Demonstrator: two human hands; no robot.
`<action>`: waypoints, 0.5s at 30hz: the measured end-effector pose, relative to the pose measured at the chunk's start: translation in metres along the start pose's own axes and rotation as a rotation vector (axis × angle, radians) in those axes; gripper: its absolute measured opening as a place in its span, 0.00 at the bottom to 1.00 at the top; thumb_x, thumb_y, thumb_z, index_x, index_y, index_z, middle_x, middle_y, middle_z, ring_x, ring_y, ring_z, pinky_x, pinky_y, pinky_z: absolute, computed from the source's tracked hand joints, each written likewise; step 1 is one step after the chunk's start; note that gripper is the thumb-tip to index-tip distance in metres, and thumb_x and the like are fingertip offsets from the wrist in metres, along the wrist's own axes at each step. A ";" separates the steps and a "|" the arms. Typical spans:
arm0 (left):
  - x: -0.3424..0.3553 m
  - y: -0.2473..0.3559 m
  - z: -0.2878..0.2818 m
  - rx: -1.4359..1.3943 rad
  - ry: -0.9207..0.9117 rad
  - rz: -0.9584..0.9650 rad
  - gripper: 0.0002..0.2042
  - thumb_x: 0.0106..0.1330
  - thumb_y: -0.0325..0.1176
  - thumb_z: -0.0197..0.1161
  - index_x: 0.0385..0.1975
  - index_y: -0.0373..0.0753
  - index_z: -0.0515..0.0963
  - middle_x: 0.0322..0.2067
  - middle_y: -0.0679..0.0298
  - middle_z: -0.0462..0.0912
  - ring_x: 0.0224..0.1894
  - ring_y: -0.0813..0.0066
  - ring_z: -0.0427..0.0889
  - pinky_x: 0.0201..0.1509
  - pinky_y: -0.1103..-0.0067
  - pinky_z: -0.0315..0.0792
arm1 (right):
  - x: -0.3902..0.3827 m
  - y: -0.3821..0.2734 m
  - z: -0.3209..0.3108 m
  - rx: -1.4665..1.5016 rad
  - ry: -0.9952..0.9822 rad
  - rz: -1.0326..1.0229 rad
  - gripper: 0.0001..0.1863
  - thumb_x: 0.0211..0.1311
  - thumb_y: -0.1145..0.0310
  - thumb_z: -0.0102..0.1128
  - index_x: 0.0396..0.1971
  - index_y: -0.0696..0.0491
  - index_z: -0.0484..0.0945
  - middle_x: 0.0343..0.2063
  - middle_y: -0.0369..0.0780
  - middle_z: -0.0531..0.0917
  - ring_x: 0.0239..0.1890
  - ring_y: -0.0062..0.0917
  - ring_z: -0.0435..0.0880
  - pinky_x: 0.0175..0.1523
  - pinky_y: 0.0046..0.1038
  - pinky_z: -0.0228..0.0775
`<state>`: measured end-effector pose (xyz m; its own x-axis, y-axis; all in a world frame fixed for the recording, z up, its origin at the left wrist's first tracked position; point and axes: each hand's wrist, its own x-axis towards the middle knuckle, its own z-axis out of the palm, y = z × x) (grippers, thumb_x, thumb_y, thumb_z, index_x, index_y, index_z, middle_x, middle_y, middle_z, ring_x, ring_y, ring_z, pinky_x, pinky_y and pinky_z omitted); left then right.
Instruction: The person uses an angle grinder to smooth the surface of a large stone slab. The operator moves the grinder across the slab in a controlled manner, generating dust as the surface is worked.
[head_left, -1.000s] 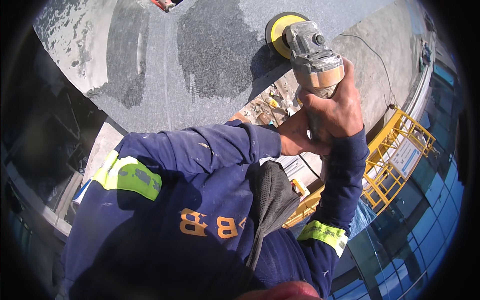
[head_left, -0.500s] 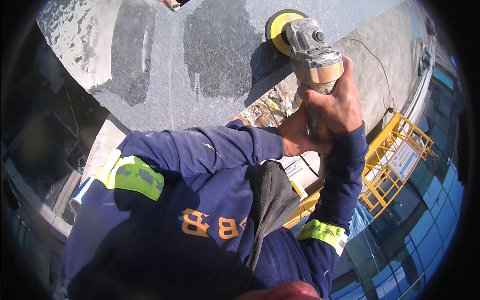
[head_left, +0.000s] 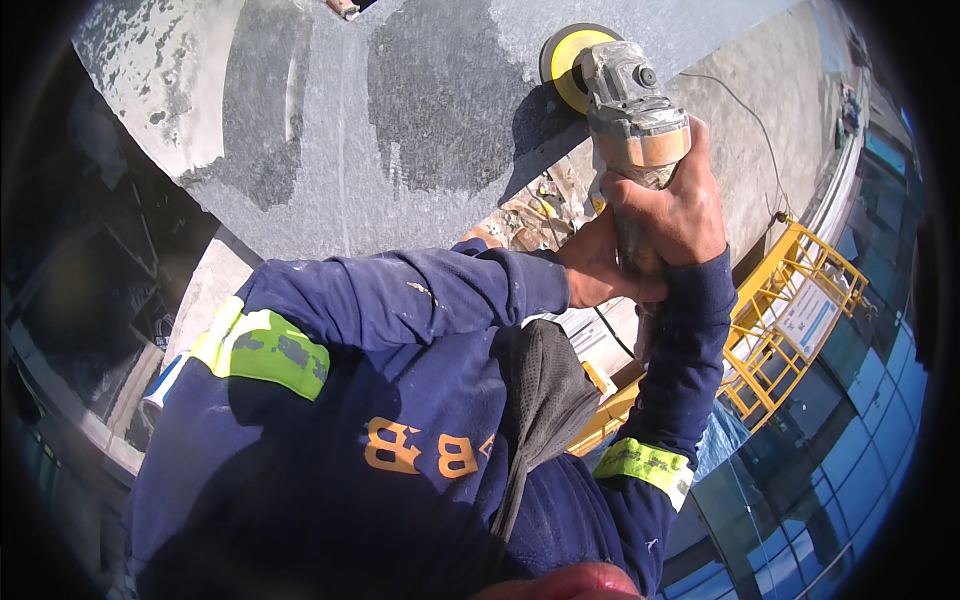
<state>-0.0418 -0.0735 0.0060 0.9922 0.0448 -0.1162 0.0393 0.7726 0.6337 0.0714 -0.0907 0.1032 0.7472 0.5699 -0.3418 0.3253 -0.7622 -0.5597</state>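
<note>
I hold an angle grinder (head_left: 640, 105) with a yellow, black-rimmed disc (head_left: 575, 65) in both hands. The disc lies over a grey panel-like surface (head_left: 340, 190), at the edge of a dark patch; whether it touches cannot be made out. My right hand (head_left: 680, 210) is wrapped round the body just behind the orange-tan collar, thumb on the left side. My left hand (head_left: 597, 262) reaches across from the left and closes round the rear of the handle, lower down. Part of its fingers is hidden behind the tool and my right wrist.
Rubble (head_left: 545, 210) shows below the surface's edge. A thin cable (head_left: 750, 115) runs along the concrete (head_left: 745, 165) on the right. A yellow metal railing frame (head_left: 790, 320) with a white sign stands at right, beside blue glass panes (head_left: 860, 400). Dark space lies at left.
The grinder and its disc have shifted slightly right and down across the surface. Both hands keep their grip and have moved very little.
</note>
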 end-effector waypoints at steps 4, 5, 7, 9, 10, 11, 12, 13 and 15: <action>-0.001 0.000 0.002 -0.055 0.007 0.002 0.43 0.47 0.26 0.78 0.64 0.34 0.60 0.54 0.56 0.76 0.60 0.64 0.73 0.64 0.71 0.66 | -0.001 0.002 0.002 0.008 0.017 -0.012 0.43 0.40 0.61 0.74 0.57 0.60 0.61 0.44 0.48 0.81 0.47 0.35 0.82 0.53 0.33 0.73; -0.001 0.000 0.002 -0.124 -0.005 -0.067 0.43 0.47 0.26 0.78 0.64 0.34 0.60 0.54 0.56 0.76 0.60 0.64 0.73 0.65 0.71 0.66 | -0.002 0.002 0.003 0.016 0.051 0.000 0.43 0.40 0.62 0.73 0.57 0.60 0.61 0.42 0.51 0.82 0.46 0.39 0.83 0.51 0.35 0.74; -0.003 0.000 0.003 -0.169 -0.002 -0.087 0.41 0.48 0.26 0.77 0.63 0.34 0.61 0.52 0.57 0.78 0.59 0.65 0.74 0.63 0.71 0.68 | -0.004 0.001 0.003 -0.021 0.107 -0.030 0.43 0.40 0.62 0.72 0.56 0.61 0.61 0.39 0.53 0.83 0.44 0.44 0.85 0.49 0.37 0.76; -0.004 0.000 0.003 -0.045 -0.014 -0.014 0.38 0.49 0.25 0.77 0.61 0.35 0.63 0.49 0.57 0.79 0.57 0.66 0.75 0.61 0.70 0.69 | -0.009 0.001 0.001 -0.053 0.048 -0.049 0.41 0.41 0.62 0.72 0.55 0.61 0.62 0.39 0.53 0.83 0.44 0.44 0.85 0.49 0.37 0.76; -0.004 0.000 0.003 0.019 -0.025 0.001 0.36 0.50 0.25 0.76 0.59 0.35 0.64 0.48 0.58 0.79 0.56 0.66 0.75 0.60 0.70 0.70 | -0.011 0.002 0.001 -0.076 0.007 -0.057 0.41 0.41 0.62 0.72 0.54 0.61 0.62 0.39 0.52 0.84 0.44 0.44 0.85 0.49 0.37 0.76; -0.004 0.000 0.002 -0.018 -0.057 -0.030 0.37 0.49 0.26 0.77 0.59 0.35 0.63 0.49 0.58 0.79 0.56 0.66 0.75 0.61 0.69 0.70 | -0.012 0.002 -0.001 -0.057 -0.043 0.012 0.43 0.41 0.61 0.74 0.56 0.61 0.61 0.45 0.47 0.80 0.47 0.32 0.81 0.54 0.32 0.73; -0.004 0.001 0.003 -0.056 -0.044 -0.029 0.37 0.49 0.27 0.77 0.59 0.35 0.63 0.49 0.57 0.78 0.56 0.65 0.75 0.61 0.69 0.69 | -0.012 0.004 -0.001 -0.013 -0.010 0.045 0.43 0.41 0.61 0.74 0.57 0.61 0.61 0.46 0.47 0.80 0.47 0.32 0.81 0.54 0.32 0.72; -0.003 0.001 0.002 -0.054 -0.074 -0.101 0.40 0.48 0.29 0.78 0.60 0.35 0.60 0.51 0.57 0.77 0.57 0.64 0.75 0.62 0.69 0.69 | -0.011 0.005 -0.002 0.013 0.015 0.081 0.44 0.41 0.61 0.74 0.57 0.61 0.60 0.46 0.47 0.80 0.48 0.32 0.81 0.54 0.31 0.72; -0.002 0.000 0.001 -0.051 -0.111 -0.111 0.42 0.49 0.29 0.79 0.62 0.36 0.58 0.53 0.57 0.76 0.55 0.63 0.77 0.57 0.69 0.74 | -0.011 0.009 -0.001 0.060 0.077 0.136 0.45 0.41 0.62 0.75 0.58 0.61 0.59 0.47 0.46 0.80 0.49 0.31 0.80 0.56 0.30 0.71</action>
<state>-0.0437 -0.0739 0.0074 0.9892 -0.1106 -0.0959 0.1459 0.8001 0.5819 0.0666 -0.1046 0.1031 0.8249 0.4358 -0.3599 0.1849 -0.8098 -0.5569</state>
